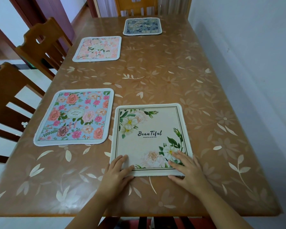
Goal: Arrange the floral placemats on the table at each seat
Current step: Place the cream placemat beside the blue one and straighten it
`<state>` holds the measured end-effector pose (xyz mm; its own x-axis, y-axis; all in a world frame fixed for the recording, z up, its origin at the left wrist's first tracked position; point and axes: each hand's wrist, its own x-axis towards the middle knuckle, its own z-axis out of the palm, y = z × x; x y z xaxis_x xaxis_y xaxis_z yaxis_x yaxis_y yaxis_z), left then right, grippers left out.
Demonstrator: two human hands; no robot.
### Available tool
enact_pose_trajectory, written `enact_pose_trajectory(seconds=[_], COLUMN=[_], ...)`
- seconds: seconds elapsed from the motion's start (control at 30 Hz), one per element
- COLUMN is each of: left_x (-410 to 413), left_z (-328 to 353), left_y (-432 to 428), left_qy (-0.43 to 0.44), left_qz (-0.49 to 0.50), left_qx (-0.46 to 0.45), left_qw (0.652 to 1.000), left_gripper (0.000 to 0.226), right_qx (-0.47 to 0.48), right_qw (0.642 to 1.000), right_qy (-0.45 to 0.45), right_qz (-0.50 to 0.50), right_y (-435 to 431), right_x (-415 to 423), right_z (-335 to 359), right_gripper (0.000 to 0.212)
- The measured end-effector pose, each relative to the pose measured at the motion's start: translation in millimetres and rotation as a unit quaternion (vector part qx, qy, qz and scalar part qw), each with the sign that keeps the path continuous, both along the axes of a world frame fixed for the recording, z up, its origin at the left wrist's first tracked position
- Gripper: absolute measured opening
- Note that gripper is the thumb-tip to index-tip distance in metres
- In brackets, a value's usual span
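A cream placemat (149, 139) with white flowers and the word "Beautiful" lies flat near the table's front edge. My left hand (118, 172) rests on its near left corner, fingers spread. My right hand (186, 170) presses flat on its near right corner. A light blue placemat (76, 116) with pink flowers lies at the left, by the near left chair. A pink floral placemat (97, 48) lies farther along the left side. A dark blue floral placemat (142, 26) sits at the far end.
The brown table (172, 76) has a glossy leaf-patterned cover. Two wooden chairs (40, 45) stand along the left side and one chair (135, 7) at the far end. A white wall (246, 63) runs along the table's right side.
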<state>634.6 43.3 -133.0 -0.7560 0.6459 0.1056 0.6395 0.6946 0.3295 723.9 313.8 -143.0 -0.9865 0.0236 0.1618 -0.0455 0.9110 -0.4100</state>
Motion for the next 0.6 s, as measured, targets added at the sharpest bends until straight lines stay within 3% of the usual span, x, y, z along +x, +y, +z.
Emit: enact_pose_trajectory(seconds=[0.6], left_x=[0.2], left_z=[2.9], left_y=[1.1], left_qy=[-0.056], left_qz=[0.010], left_qx=[-0.001], left_qw=[0.998], left_gripper=[0.066], right_qx=[0.004], right_qw=[1.000], right_qy=[-0.024], right_qz=[-0.002], right_y=[-1.8], right_x=[1.2], right_z=[5.3], right_gripper=[0.042])
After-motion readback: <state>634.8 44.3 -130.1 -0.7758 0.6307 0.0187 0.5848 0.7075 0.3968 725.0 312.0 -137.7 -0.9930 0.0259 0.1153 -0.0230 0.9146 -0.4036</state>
